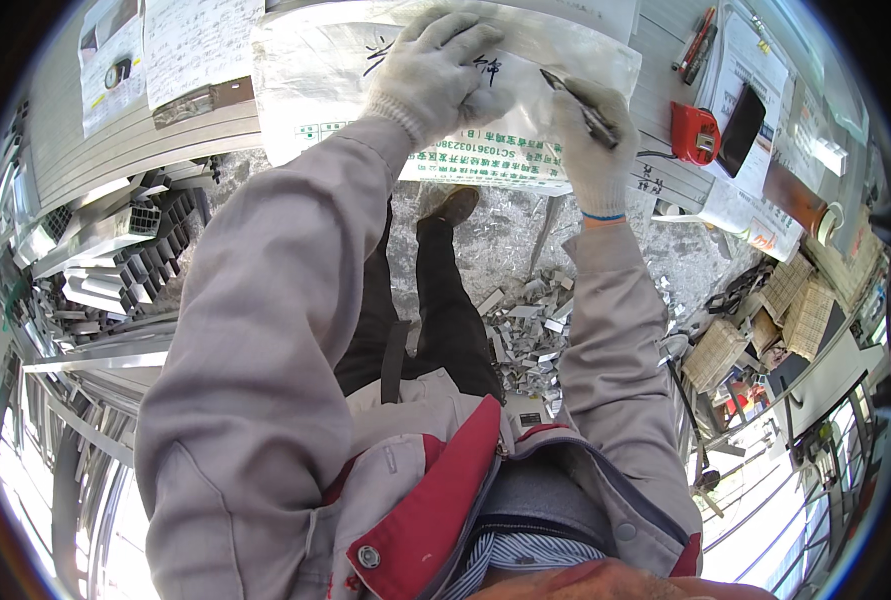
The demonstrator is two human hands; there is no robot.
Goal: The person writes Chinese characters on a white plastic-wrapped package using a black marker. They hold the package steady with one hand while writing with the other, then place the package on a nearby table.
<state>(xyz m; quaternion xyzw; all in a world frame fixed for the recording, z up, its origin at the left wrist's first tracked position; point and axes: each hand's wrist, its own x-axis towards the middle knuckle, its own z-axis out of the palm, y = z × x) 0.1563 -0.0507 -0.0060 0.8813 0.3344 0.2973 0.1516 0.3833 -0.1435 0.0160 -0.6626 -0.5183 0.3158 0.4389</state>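
A white plastic bag (305,75) with green print lies flat at the edge of the bench in front of me, with dark handwritten strokes on it. My left hand (435,75), in a whitish work glove, rests on the bag with its fingers apart, covering part of the writing. In my right hand (605,165), gloved as well, is a dark marker pen (597,125). Its tip points up and left, over the bag to the right of the strokes. Whether the tip touches the plastic I cannot tell.
Right of the bag are a red tape measure (695,133), a dark flat case (741,130), pens (698,45) and papers. Handwritten sheets (200,40) lie at left. Metal profiles (115,240) are stacked lower left; metal offcuts (530,335) litter the floor. Cardboard boxes (715,355) stand lower right.
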